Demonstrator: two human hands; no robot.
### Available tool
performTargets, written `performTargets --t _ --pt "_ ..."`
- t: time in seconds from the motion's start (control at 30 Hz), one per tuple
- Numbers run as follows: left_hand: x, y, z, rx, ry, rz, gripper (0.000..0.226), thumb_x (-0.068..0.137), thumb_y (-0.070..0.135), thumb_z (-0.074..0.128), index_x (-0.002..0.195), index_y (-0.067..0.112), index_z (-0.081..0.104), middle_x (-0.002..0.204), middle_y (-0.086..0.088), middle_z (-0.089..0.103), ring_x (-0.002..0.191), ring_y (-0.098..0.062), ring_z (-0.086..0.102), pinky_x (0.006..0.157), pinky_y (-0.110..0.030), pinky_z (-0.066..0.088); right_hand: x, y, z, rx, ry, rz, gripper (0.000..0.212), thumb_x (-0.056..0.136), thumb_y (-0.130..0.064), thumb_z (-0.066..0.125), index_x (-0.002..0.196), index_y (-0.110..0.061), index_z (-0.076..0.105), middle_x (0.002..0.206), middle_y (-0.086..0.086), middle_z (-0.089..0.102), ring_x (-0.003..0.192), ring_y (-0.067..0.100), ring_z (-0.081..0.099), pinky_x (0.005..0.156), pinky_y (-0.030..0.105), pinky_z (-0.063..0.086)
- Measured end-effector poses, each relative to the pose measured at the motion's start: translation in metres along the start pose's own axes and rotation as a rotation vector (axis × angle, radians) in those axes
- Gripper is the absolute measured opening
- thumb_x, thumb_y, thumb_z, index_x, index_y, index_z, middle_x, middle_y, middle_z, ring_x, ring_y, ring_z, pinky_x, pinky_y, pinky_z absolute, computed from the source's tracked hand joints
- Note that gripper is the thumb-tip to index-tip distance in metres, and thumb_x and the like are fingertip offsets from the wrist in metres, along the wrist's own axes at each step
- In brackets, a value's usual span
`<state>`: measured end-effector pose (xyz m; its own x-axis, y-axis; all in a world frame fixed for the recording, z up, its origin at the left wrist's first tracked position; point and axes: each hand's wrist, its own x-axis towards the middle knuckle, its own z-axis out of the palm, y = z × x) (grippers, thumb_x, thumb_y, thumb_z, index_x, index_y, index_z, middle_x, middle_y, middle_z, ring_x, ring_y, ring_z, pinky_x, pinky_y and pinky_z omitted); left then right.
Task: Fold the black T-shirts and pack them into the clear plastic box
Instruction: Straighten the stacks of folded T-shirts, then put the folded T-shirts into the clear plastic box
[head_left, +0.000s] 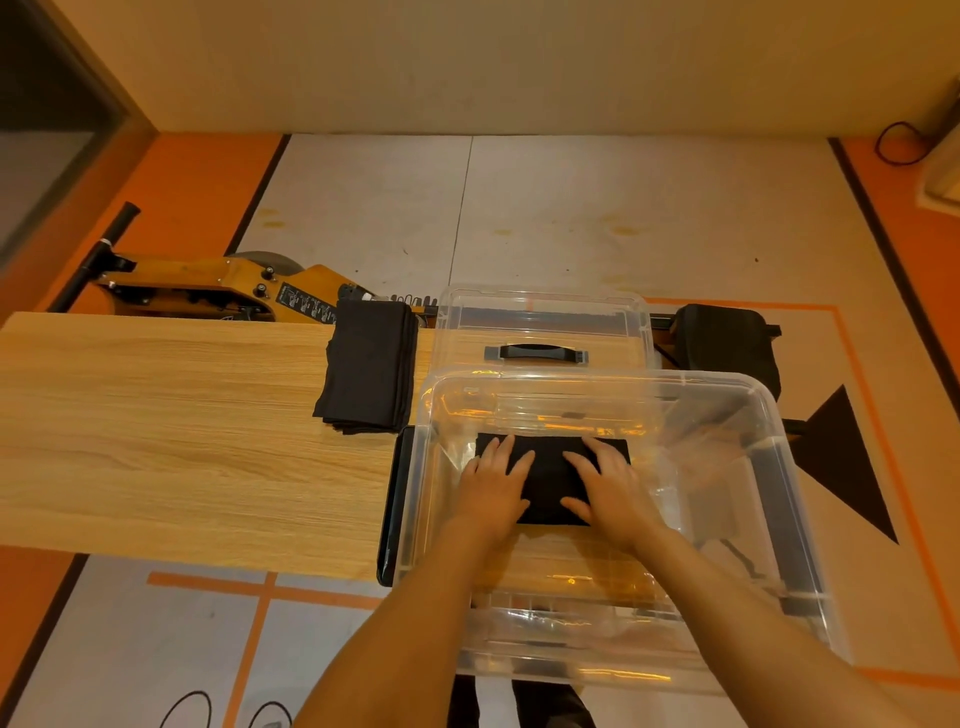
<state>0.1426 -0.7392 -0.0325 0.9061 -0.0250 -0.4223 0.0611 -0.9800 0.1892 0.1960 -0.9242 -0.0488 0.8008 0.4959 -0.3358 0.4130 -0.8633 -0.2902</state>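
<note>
Room: cream wall at the top; floor in pale grey panels with orange bands and dark stripes.
Desk (156, 431): light wood-grain top running from the left edge of view to the right, where the box stands on it.
Clear plastic box (795, 499): open-topped and transparent, at the right end of the desk; its near wall overhangs the near edge of the desk.
Folded T-shirt (550, 478): black, folded to a flat rectangle, lying on the box floor toward the far wall.
Left hand (496, 486): inside the box, palm down, fingers straight and spread, pressing the left part of the folded T-shirt.
Right hand (605, 488): inside the box, palm down, fingers straight and spread, pressing the right part of the same T-shirt.
Forearms: both bare, entering over the near wall of the box.
T-shirt stack (366, 376): black folded garments at the far edge of the desk, just left of the box's far left corner.
Box lid (543, 327): clear with a dark handle, lying flat at the far edge of the desk behind the box, just right of the stack.
Yellow machine (208, 291): on the floor beyond the far edge of the desk, with a black bar and a printed label.
Black object (727, 343): beyond the far right corner of the box; what it is cannot be told.
</note>
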Motion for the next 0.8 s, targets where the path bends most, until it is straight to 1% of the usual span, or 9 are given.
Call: performTargets --t 0.1,0.2,0.3,0.33,0.4,0.5,0.6,0.67,0.8 --pt "-0.004 -0.007 0.003 0.027 -0.080 -0.003 0.081 0.095 0.027 0.056 0.154 0.030 0.000 0.161 -0.010 -0.010 0.148 -0.030 -0.007 0.120 -0.047 0.011 -0.004 0.011 -0.004 -0.023 -0.041 -0.015 0.076 0.091 -0.046 0.062 0.154 -0.025 0.024 0.162 0.008 0.014 0.149 0.025 0.012 0.120 0.039 0.017" --pt "-0.007 -0.005 0.002 0.032 -0.068 -0.040 0.086 0.092 0.019 0.059 0.154 0.031 0.000 0.161 -0.011 -0.011 0.148 -0.032 -0.007 0.119 -0.049 0.014 -0.011 0.023 -0.010 -0.041 -0.047 -0.001 0.083 0.088 -0.048 0.066 0.154 -0.024 0.022 0.161 0.007 0.013 0.149 0.025 0.012 0.120 0.039 0.016" --pt "-0.010 -0.001 -0.006 -0.078 -0.039 -0.100 0.088 0.088 0.038 0.064 0.154 0.029 0.007 0.161 -0.011 -0.006 0.148 -0.031 -0.003 0.118 -0.047 0.014 -0.019 0.030 -0.020 0.008 0.030 0.018 0.081 0.084 -0.057 0.065 0.150 -0.022 0.033 0.157 0.006 0.024 0.144 0.023 0.022 0.119 0.038 0.020" --pt "-0.011 0.000 -0.010 -0.123 0.002 -0.117 0.084 0.089 0.045 0.062 0.154 0.029 0.011 0.161 -0.009 0.000 0.148 -0.028 0.002 0.118 -0.044 0.015 -0.021 0.030 -0.026 0.029 0.075 0.014 0.078 0.084 -0.060 0.063 0.148 -0.023 0.038 0.154 0.004 0.030 0.142 0.022 0.026 0.117 0.038 0.024" --pt "-0.014 0.004 -0.019 -0.214 0.134 -0.114 0.069 0.092 0.049 0.053 0.151 0.026 0.025 0.158 -0.004 0.019 0.145 -0.022 0.017 0.117 -0.038 0.021 -0.023 0.024 -0.039 0.066 0.158 -0.016 0.070 0.087 -0.061 0.057 0.143 -0.022 0.045 0.147 0.002 0.040 0.136 0.020 0.034 0.113 0.036 0.031" --pt "-0.023 0.013 -0.036 -0.364 0.337 -0.030 0.050 0.096 0.042 0.050 0.142 0.023 0.041 0.143 0.004 0.041 0.132 -0.014 0.038 0.110 -0.033 0.035 -0.021 0.007 -0.060 0.090 0.245 -0.066 0.057 0.093 -0.053 0.054 0.139 -0.020 0.050 0.139 0.000 0.050 0.130 0.016 0.043 0.108 0.032 0.036" --pt "-0.032 0.019 -0.057 -0.487 0.520 0.019 0.041 0.096 0.033 0.054 0.136 0.022 0.051 0.132 0.008 0.049 0.121 -0.008 0.047 0.101 -0.026 0.043 -0.018 -0.013 -0.083 0.120 0.326 -0.110 0.048 0.096 -0.041 0.055 0.138 -0.019 0.051 0.137 0.000 0.054 0.128 0.015 0.046 0.108 0.030 0.036" --pt "-0.035 0.016 -0.076 -0.528 0.632 0.006 0.038 0.095 0.031 0.057 0.132 0.021 0.054 0.129 0.008 0.051 0.117 -0.007 0.049 0.097 -0.025 0.045 -0.016 -0.027 -0.099 0.146 0.375 -0.134 0.045 0.097 -0.037 0.056 0.137 -0.018 0.052 0.135 0.001 0.055 0.127 0.016 0.047 0.107 0.029 0.037" --pt "-0.040 -0.009 -0.115 -0.594 0.763 -0.052 0.038 0.094 0.029 0.059 0.131 0.024 0.055 0.126 0.008 0.052 0.111 -0.006 0.052 0.087 -0.024 0.049 -0.007 -0.056 -0.128 0.160 0.438 -0.153 0.043 0.097 -0.034 0.057 0.137 -0.017 0.052 0.134 0.003 0.057 0.125 0.018 0.051 0.104 0.032 0.041"
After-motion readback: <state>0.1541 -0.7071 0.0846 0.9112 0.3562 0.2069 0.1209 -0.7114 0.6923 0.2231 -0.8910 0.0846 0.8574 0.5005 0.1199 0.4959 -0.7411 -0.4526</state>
